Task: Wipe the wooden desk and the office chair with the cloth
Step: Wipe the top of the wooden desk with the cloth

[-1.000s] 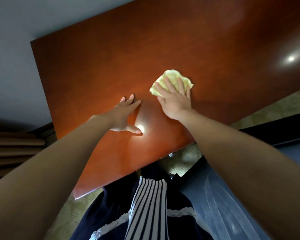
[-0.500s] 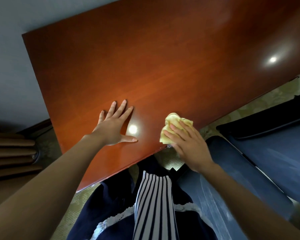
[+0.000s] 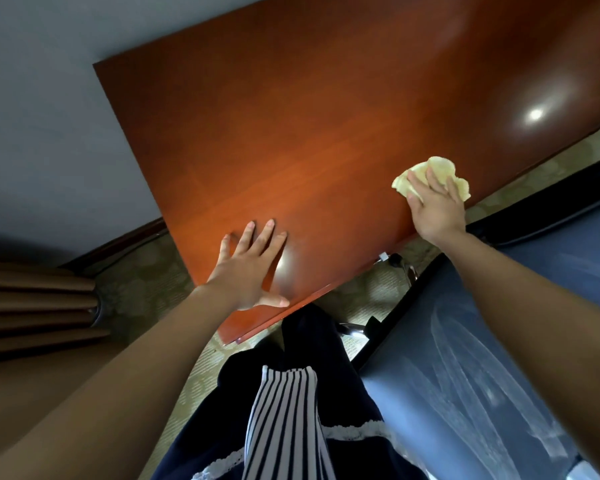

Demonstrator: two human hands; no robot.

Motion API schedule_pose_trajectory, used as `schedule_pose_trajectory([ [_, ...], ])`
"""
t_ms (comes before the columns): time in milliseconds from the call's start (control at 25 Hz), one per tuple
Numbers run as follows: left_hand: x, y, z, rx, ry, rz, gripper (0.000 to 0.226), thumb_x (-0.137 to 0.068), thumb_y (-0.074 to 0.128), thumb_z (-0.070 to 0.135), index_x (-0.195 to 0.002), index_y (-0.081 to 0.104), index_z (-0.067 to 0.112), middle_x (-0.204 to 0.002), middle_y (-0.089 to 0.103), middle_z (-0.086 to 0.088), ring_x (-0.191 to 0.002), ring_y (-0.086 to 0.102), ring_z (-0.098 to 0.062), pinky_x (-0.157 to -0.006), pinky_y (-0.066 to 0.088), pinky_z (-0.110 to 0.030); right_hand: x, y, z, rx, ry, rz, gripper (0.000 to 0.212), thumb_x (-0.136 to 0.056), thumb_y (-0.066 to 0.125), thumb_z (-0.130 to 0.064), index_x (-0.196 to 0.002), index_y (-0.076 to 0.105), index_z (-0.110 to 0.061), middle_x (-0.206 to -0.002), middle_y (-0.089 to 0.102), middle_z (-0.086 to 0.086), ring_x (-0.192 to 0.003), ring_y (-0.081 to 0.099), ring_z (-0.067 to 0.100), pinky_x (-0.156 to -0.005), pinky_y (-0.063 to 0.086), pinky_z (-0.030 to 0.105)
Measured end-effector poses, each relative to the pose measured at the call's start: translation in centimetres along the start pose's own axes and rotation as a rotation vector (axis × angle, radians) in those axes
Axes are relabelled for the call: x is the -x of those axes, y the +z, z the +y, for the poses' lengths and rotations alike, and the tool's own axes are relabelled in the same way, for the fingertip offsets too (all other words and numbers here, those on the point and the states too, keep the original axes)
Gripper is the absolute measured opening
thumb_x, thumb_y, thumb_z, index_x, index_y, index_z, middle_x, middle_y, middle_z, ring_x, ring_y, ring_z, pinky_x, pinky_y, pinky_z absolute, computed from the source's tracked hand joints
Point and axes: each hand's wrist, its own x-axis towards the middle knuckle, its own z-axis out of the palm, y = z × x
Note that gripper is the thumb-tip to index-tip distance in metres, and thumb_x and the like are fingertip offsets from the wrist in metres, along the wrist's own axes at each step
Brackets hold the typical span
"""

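Right fingers (image 3: 417,183) were spread and straight, pressing the crumpled yellow cloth (image 3: 440,163) flat onto the wooden surface (image 3: 326,116) close to its near edge, with the right hand (image 3: 437,207) behind them. Left fingers (image 3: 264,237) were spread, and the left hand (image 3: 248,271) lay palm-down on the bare surface, well apart from the cloth. A blue office chair (image 3: 447,375) stood beside the surface on the right. A brown curtain (image 3: 32,299) hung at left.

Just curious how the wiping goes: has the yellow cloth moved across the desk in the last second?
Yes. The cloth under the right hand has slid from the middle of the desk to its near edge, farther right.
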Motion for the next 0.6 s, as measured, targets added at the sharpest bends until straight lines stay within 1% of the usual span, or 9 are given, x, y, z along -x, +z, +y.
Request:
schedule_pose_trajectory([
  [80, 1.4, 1.3, -1.0, -0.012, -0.032, 0.007, 0.123, -0.068, 0.058, 0.075, -0.146, -0.023, 0.026, -0.152, -0.034, 0.002, -0.141, -0.027, -0.026, -0.114, -0.005, -0.056, 1.6, 1.1, -2.9, -0.016, 0.065, -0.036, 0.046, -0.102, 0.027, -0.041, -0.147, 0.019, -0.042, -0.159, 0.009, -0.006, -0.145, -0.004, 0.030, -0.118, 0.003, 0.043],
  [120, 2.1, 1.8, -1.5, -0.010, -0.055, 0.008, 0.126, -0.065, 0.060, 0.076, -0.146, -0.024, 0.026, -0.151, -0.035, 0.001, -0.141, -0.027, -0.026, -0.114, -0.006, -0.055, 2.8, 1.8, -4.5, -0.007, 0.046, -0.056, 0.046, -0.102, 0.026, -0.042, -0.147, 0.018, -0.044, -0.159, 0.008, -0.007, -0.145, -0.005, 0.029, -0.118, 0.003, 0.043],
  [280, 4.4, 3.8, -3.8, 0.032, -0.121, 0.032, 0.135, -0.059, 0.065, 0.076, -0.143, -0.029, 0.028, -0.150, -0.038, -0.002, -0.141, -0.027, -0.023, -0.114, -0.007, -0.052, 8.7, 4.7, -10.9, 0.023, -0.143, -0.077, 0.045, -0.101, 0.026, -0.044, -0.145, 0.017, -0.048, -0.159, 0.004, -0.008, -0.146, -0.007, 0.024, -0.118, 0.000, 0.044],
  [440, 5.3, 5.0, -5.2, 0.117, -0.108, 0.083, 0.137, -0.057, 0.065, 0.076, -0.145, -0.025, 0.025, -0.151, -0.034, 0.007, -0.141, -0.025, -0.011, -0.116, -0.005, -0.051, 14.5, 7.3, -16.5, -0.012, -0.287, -0.125, 0.045, -0.100, 0.031, -0.042, -0.145, 0.022, -0.047, -0.159, 0.003, -0.011, -0.145, -0.011, 0.026, -0.117, -0.005, 0.044],
  [600, 5.2, 5.4, -5.5, 0.122, -0.091, 0.103, 0.133, -0.059, 0.064, 0.076, -0.146, -0.023, 0.026, -0.152, -0.033, 0.010, -0.141, -0.025, -0.009, -0.116, -0.004, -0.051, 19.0, 9.1, -19.7, 0.039, -0.441, -0.133, 0.045, -0.101, 0.033, -0.039, -0.145, 0.025, -0.043, -0.159, 0.007, -0.009, -0.145, -0.010, 0.025, -0.117, -0.005, 0.044],
])
